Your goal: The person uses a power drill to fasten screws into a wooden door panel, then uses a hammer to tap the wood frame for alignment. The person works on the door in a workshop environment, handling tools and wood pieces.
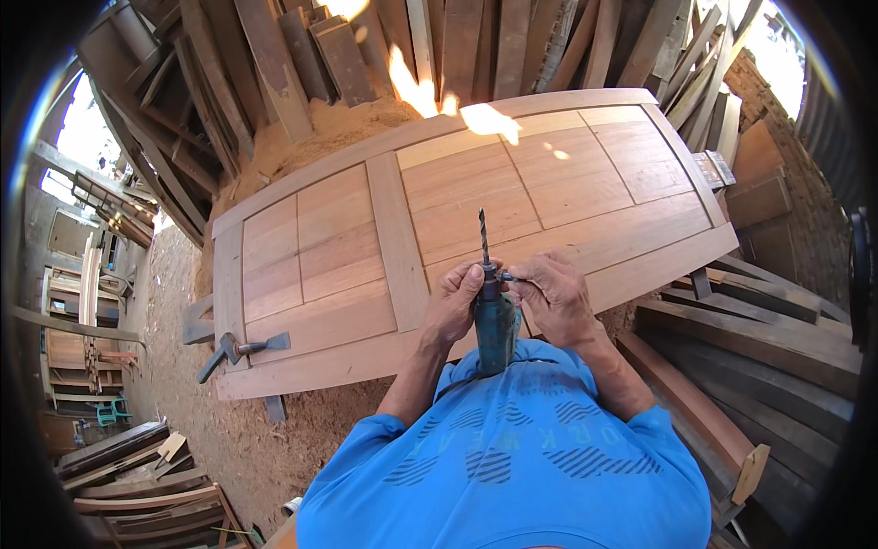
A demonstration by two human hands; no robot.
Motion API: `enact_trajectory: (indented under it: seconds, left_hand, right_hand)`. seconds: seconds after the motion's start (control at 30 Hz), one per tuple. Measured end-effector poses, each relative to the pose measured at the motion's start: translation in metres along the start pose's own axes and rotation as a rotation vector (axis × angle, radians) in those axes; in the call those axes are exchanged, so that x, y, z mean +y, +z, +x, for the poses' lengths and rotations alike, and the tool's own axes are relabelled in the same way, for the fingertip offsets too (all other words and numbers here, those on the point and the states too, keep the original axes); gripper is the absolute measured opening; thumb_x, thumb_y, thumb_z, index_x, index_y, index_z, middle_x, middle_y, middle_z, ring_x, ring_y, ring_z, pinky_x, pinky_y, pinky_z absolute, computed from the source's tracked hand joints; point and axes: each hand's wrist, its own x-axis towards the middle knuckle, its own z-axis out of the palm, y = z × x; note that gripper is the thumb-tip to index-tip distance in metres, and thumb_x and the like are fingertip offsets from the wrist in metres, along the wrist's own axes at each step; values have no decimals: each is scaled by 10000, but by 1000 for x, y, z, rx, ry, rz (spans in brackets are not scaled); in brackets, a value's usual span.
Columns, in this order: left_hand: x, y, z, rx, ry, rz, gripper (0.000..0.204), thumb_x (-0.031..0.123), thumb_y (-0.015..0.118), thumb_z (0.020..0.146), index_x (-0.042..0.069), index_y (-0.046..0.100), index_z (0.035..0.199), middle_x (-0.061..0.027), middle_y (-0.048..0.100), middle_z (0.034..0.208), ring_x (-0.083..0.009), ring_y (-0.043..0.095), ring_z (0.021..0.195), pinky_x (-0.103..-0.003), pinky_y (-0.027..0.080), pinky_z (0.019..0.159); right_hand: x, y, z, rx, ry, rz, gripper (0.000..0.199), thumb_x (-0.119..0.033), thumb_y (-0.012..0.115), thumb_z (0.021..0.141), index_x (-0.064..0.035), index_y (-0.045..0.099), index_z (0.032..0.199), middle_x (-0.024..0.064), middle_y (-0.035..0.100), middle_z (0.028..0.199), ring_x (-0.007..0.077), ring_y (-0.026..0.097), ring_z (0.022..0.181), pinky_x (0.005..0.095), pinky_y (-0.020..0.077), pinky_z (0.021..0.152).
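A teal power drill point(496, 340) stands upright against my blue shirt, its long twist bit point(483, 233) pointing away from me. My left hand point(451, 306) is closed on the drill's chuck, thumb and fingers pressed to its left side. In my right hand point(558, 297) a small dark chuck key point(509, 277) is pinched, its end meeting the chuck from the right. Beneath and beyond both hands lies a large panelled wooden door point(396, 242). At the door's near left corner rests a hammer point(218, 358), with a flat-bladed tool point(265, 343) against it.
Rough boards point(457, 46) lean upright along the far side, with sawdust point(343, 128) at their foot. Stacked timber point(741, 339) crowds the right. On the left are more wooden frames point(146, 512) and a green plastic chair point(113, 413). Bright sun patches fall on the door's far edge.
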Motion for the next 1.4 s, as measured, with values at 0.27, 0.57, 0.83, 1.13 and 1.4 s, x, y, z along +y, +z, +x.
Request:
enact_trajectory:
  seconds: [0.27, 0.57, 0.83, 1.13, 1.4]
  left_hand:
    - [0, 3, -6, 93, 38, 225, 375, 318, 561, 1028, -17, 638, 1179, -83, 702, 1009, -135, 656, 903, -291, 532, 812]
    - [-12, 13, 14, 249, 324, 804, 210, 224, 478, 1057, 19, 525, 1050, -34, 591, 795, -98, 577, 754, -275, 484, 654]
    - [-24, 27, 6, 280, 396, 862, 209, 215, 480, 1057, 20, 508, 987, -30, 568, 718, -102, 562, 637, -265, 451, 561]
    - [-24, 24, 5, 270, 387, 914, 246, 247, 486, 1057, 11, 510, 990, -41, 583, 691, -109, 566, 617, -279, 452, 547]
    - [-24, 24, 5, 285, 359, 859, 248, 244, 481, 1059, 9, 509, 983, -36, 583, 685, -106, 577, 613, -264, 459, 549]
  right_hand:
    - [-12, -4, 5, -44, -121, -176, 204, -22, 764, 751, -47, 674, 932, 94, 708, 872, 294, 620, 751, 394, 497, 674]
    - [6, 10, 17, -65, -196, -152, 155, -194, 646, 915, -62, 623, 993, 117, 637, 833, 338, 621, 795, 458, 490, 715]
    - [-13, 16, 1, -27, 114, -119, 114, -173, 616, 922, -74, 561, 907, 145, 608, 792, 359, 623, 792, 467, 491, 665]
    - [-18, 17, -2, -23, 252, -83, 129, -201, 613, 934, -75, 595, 915, 145, 632, 809, 356, 642, 819, 458, 504, 687]
    - [-15, 19, 0, -19, 265, -66, 125, -177, 632, 925, -65, 584, 898, 150, 630, 803, 365, 638, 804, 459, 496, 672]
